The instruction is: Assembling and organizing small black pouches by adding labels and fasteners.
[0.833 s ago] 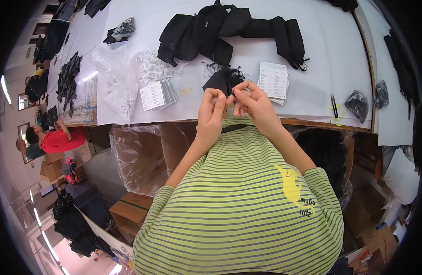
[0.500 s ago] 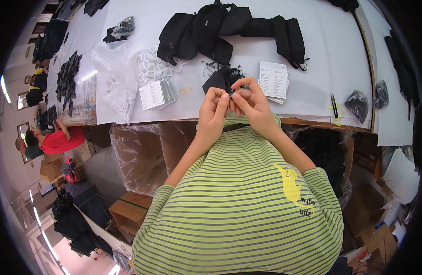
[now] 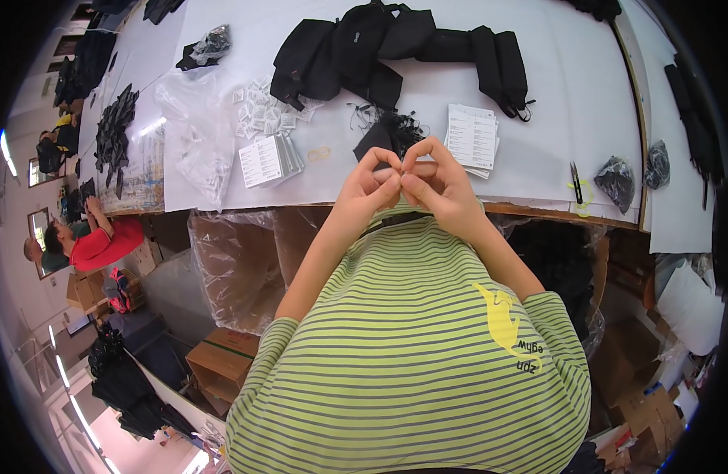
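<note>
At the near edge of the white table (image 3: pixel 538 63), the left hand (image 3: pixel 369 188) and the right hand (image 3: pixel 435 183) are pressed close together, fingertips touching, pinched on something thin and dark. It is too small to tell what it is; it may be a bit of black string, held up close to the chest, likely so the person can see it well. Just past the hands, at 12 o'clock, lies a small black pouch (image 3: pixel 377 141) with a tangle of black strings (image 3: pixel 403 125) on it, close enough to reach. At 1 o'clock sits a stack of white printed cards (image 3: pixel 471 138). At 10 o'clock lie another stack of cards (image 3: pixel 267 160) and a yellow rubber band (image 3: pixel 319 153). Farther out at 12 o'clock is a pile of black bags (image 3: pixel 396 43). Little white packets (image 3: pixel 261 114) and clear plastic bags (image 3: pixel 198 142) lie at 10 o'clock. Small snips (image 3: pixel 576 183) rest at 3 o'clock, near the table edge.
</note>
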`<action>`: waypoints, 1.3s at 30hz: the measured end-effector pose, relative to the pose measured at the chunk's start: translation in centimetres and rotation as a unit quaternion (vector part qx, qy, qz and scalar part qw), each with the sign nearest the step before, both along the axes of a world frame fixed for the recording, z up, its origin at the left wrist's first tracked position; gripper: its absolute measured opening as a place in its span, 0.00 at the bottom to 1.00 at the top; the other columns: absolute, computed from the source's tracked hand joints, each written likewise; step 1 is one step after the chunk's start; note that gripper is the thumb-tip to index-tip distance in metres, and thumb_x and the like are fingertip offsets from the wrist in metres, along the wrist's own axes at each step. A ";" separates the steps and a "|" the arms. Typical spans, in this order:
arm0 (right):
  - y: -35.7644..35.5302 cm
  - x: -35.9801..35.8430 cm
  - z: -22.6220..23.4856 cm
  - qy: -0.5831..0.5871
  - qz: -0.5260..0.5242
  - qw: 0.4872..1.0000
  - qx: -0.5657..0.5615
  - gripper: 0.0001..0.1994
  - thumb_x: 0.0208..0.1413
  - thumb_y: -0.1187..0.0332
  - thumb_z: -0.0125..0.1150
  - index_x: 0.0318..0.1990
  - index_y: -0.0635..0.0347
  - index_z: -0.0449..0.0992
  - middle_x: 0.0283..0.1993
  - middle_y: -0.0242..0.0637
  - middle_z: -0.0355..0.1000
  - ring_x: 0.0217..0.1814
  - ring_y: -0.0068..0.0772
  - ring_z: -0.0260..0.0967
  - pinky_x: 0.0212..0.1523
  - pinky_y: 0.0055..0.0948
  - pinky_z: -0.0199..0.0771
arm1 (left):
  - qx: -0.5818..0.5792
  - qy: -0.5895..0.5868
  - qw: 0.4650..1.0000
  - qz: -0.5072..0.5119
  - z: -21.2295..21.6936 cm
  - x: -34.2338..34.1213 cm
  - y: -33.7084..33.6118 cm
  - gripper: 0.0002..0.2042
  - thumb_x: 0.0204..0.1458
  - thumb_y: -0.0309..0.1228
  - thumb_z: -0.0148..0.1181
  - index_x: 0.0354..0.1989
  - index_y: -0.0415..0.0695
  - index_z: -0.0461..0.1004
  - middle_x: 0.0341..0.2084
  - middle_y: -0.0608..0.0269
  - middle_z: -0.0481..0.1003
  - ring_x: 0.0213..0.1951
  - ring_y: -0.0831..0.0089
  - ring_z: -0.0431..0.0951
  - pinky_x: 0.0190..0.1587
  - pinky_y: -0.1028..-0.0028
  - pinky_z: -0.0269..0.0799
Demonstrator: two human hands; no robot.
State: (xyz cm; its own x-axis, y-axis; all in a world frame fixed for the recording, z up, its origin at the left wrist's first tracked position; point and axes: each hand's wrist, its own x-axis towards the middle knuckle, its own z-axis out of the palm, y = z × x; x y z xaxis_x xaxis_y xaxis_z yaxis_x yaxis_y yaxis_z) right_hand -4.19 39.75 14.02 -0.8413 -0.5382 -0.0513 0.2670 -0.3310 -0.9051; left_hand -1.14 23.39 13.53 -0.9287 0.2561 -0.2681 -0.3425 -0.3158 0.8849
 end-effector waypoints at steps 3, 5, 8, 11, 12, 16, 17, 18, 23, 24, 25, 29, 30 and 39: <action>-0.3 0.0 0.2 -0.034 0.016 0.998 -0.047 0.06 0.60 0.74 0.52 0.40 0.59 0.62 0.23 0.26 0.65 0.22 0.12 0.53 0.23 0.14 0.50 | 0.102 -0.064 0.993 -0.013 0.2 0.0 0.3 0.09 0.61 0.33 0.50 0.44 0.44 0.60 0.24 0.68 0.71 0.21 0.88 0.60 0.24 0.86 0.51; -0.1 -0.3 0.0 -0.033 0.019 0.998 -0.046 0.06 0.60 0.73 0.52 0.40 0.59 0.62 0.22 0.26 0.65 0.21 0.12 0.52 0.22 0.13 0.49 | 0.092 -0.048 0.994 -0.033 0.0 -0.1 0.2 0.10 0.62 0.35 0.49 0.45 0.45 0.60 0.24 0.67 0.72 0.20 0.88 0.60 0.23 0.87 0.51; 0.0 -1.0 -0.1 -0.063 0.033 0.996 -0.054 0.05 0.61 0.71 0.52 0.40 0.57 0.62 0.21 0.27 0.64 0.20 0.12 0.51 0.21 0.13 0.47 | 0.085 -0.054 0.995 -0.024 -0.2 -0.2 -0.2 0.10 0.62 0.36 0.48 0.44 0.44 0.62 0.23 0.66 0.72 0.19 0.88 0.60 0.21 0.87 0.51; 0.0 -1.3 -0.1 -0.100 0.047 0.990 -0.086 0.06 0.61 0.70 0.51 0.40 0.56 0.61 0.21 0.27 0.63 0.20 0.12 0.52 0.20 0.13 0.46 | -0.029 -0.032 0.998 0.048 0.6 -1.4 -0.7 0.10 0.63 0.38 0.47 0.41 0.43 0.65 0.23 0.65 0.72 0.17 0.89 0.59 0.20 0.87 0.51; 0.0 -1.3 -0.2 -0.111 0.050 0.987 -0.109 0.06 0.62 0.70 0.51 0.41 0.56 0.61 0.21 0.26 0.61 0.20 0.13 0.52 0.20 0.13 0.46 | -0.057 -0.029 0.996 0.056 1.3 -2.3 -1.9 0.09 0.61 0.34 0.47 0.38 0.41 0.68 0.26 0.65 0.73 0.18 0.87 0.60 0.20 0.85 0.53; 0.3 -1.9 -0.2 -0.083 0.064 0.989 -0.102 0.06 0.62 0.70 0.50 0.41 0.55 0.61 0.21 0.26 0.61 0.20 0.13 0.52 0.20 0.13 0.45 | -0.096 0.001 0.995 0.041 0.9 -3.0 -2.1 0.10 0.53 0.24 0.48 0.43 0.40 0.69 0.26 0.64 0.74 0.18 0.85 0.62 0.23 0.84 0.56; 0.5 -1.9 0.0 -0.086 0.060 0.990 -0.096 0.06 0.62 0.70 0.50 0.41 0.56 0.61 0.21 0.26 0.61 0.20 0.13 0.53 0.20 0.13 0.45 | -0.096 0.003 0.994 0.043 0.4 -3.1 -2.3 0.10 0.53 0.24 0.48 0.43 0.40 0.69 0.26 0.64 0.74 0.18 0.85 0.62 0.23 0.84 0.56; 0.7 -2.1 0.0 -0.088 0.051 0.991 -0.089 0.06 0.62 0.70 0.50 0.41 0.56 0.61 0.22 0.26 0.60 0.20 0.14 0.53 0.19 0.13 0.45 | -0.038 -0.009 0.998 0.058 -0.4 -3.5 -2.5 0.10 0.53 0.24 0.48 0.42 0.39 0.70 0.30 0.62 0.75 0.19 0.84 0.64 0.23 0.84 0.57; 1.1 -2.0 0.2 -0.102 0.053 0.986 -0.120 0.06 0.61 0.71 0.51 0.41 0.56 0.61 0.21 0.26 0.60 0.20 0.14 0.54 0.20 0.14 0.45 | -0.140 0.082 0.984 0.077 -3.9 -4.5 -3.6 0.16 0.46 0.18 0.46 0.44 0.39 0.71 0.43 0.61 0.74 0.29 0.78 0.73 0.33 0.81 0.64; 1.2 -1.9 0.3 -0.108 0.067 0.985 -0.119 0.06 0.61 0.71 0.50 0.41 0.56 0.61 0.21 0.25 0.60 0.20 0.14 0.54 0.20 0.14 0.46 | -0.132 0.098 0.986 -0.005 -5.5 -4.7 -3.2 0.20 0.43 0.16 0.47 0.47 0.40 0.70 0.46 0.63 0.72 0.38 0.76 0.73 0.42 0.77 0.67; 1.2 -1.9 0.2 -0.107 0.067 0.985 -0.119 0.06 0.61 0.71 0.50 0.41 0.56 0.61 0.21 0.25 0.60 0.20 0.14 0.54 0.20 0.14 0.46 | -0.132 0.099 0.986 -0.005 -5.9 -4.6 -2.5 0.20 0.43 0.16 0.47 0.47 0.40 0.70 0.46 0.63 0.72 0.38 0.76 0.73 0.42 0.77 0.67; 1.3 -2.3 -0.2 -0.096 0.032 0.990 -0.099 0.06 0.61 0.70 0.51 0.41 0.56 0.61 0.21 0.25 0.60 0.20 0.14 0.54 0.21 0.15 0.47 | -0.121 -0.017 0.984 -0.127 -7.3 -4.3 -1.1 0.21 0.41 0.17 0.51 0.47 0.44 0.71 0.44 0.66 0.71 0.41 0.72 0.72 0.45 0.74 0.67; 1.6 -2.2 -0.3 -0.103 0.032 0.989 -0.104 0.06 0.60 0.70 0.51 0.41 0.56 0.61 0.21 0.25 0.60 0.20 0.14 0.54 0.21 0.15 0.47 | -0.239 0.061 0.957 -0.149 -7.6 -4.3 -1.3 0.20 0.41 0.17 0.52 0.46 0.45 0.72 0.42 0.66 0.72 0.41 0.71 0.71 0.46 0.73 0.66; 4.5 -2.6 -0.7 -0.103 -0.065 0.982 -0.142 0.06 0.60 0.73 0.49 0.42 0.56 0.60 0.21 0.26 0.59 0.20 0.17 0.53 0.25 0.17 0.48 | -0.557 0.294 0.767 -0.125 -8.9 -4.1 -5.1 0.11 0.40 0.29 0.67 0.33 0.43 0.76 0.32 0.70 0.72 0.39 0.65 0.66 0.45 0.69 0.63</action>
